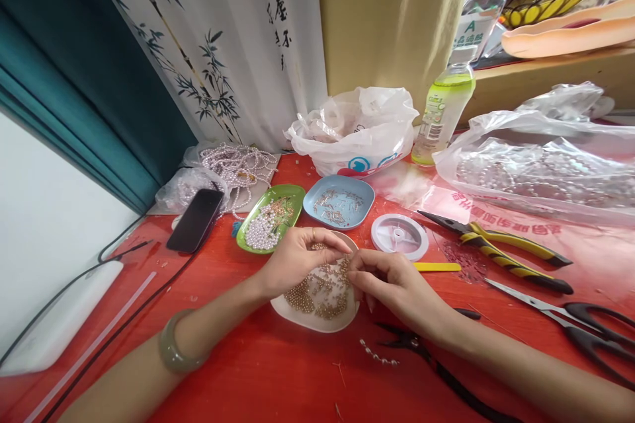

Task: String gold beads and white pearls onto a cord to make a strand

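Note:
My left hand (305, 259) is over a white plate (317, 326) that holds many small gold beads (331, 308). Its thumb and fingers pinch together above the plate's right part. My right hand (391, 279) meets it there at the plate's right edge, fingertips closed in a pinch. Whatever the fingertips hold is too small to make out. Below my right hand a short string of pearl and metal beads (378, 354) lies on the red table. Beside it are dark-handled pliers (414, 342), partly under my right forearm.
Behind the plate stand a green tray (297, 193) of pearl beads and a blue tray (342, 185) of small metal pins. A thread spool (399, 238), yellow-handled pliers (501, 248) and scissors (560, 314) lie right. A phone (196, 220) lies left; a bottle (441, 115) stands behind.

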Demonstrator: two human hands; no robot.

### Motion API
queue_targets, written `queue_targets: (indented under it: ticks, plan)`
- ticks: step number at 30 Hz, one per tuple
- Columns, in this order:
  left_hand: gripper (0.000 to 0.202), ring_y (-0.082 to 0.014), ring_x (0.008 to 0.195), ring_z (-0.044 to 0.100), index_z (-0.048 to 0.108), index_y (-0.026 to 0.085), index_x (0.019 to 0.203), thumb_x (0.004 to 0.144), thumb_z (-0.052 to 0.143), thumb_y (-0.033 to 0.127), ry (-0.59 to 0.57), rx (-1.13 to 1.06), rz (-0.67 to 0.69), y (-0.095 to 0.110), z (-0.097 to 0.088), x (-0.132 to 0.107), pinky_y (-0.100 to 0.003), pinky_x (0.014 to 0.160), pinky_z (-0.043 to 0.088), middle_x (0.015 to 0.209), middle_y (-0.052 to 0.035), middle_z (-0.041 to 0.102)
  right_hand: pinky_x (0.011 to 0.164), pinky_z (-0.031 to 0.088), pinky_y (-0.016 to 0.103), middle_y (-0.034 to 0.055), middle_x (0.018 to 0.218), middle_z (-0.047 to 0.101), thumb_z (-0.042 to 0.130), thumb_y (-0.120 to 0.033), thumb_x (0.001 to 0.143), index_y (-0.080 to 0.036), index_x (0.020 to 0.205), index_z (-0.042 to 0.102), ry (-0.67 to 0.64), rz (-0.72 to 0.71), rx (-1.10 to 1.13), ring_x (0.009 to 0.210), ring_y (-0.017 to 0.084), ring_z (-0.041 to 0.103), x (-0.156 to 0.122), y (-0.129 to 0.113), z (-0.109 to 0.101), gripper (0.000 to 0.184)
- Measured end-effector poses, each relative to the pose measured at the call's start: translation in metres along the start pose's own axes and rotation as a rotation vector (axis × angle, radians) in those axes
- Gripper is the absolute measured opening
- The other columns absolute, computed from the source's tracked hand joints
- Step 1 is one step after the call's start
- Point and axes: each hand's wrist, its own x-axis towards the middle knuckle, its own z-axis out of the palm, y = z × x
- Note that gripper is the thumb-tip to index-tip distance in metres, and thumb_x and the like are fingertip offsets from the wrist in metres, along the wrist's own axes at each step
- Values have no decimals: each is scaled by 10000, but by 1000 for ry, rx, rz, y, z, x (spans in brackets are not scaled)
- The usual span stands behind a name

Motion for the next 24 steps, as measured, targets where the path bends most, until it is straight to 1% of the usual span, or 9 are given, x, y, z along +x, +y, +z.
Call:
queue_targets:
  ticks: [6,24]
  plan:
    - [67,-147,798,612,665,149,742,720,612,184,2,2,2,-1,0,0,-260,742,473,840,-46,678,441,373,198,-18,537,546,443,-198,772,-172,622,473,-3,-4,-3,457,89,485,0,0,0,156]
    - [74,-153,790,613,663,149,742,720,612,198,-12,11,-1,0,-1,0,-267,725,478,838,-51,678,427,365,193,-21,531,541,441,-194,768,-174,624,467,0,10,6,442,84,476,0,1,0,147]
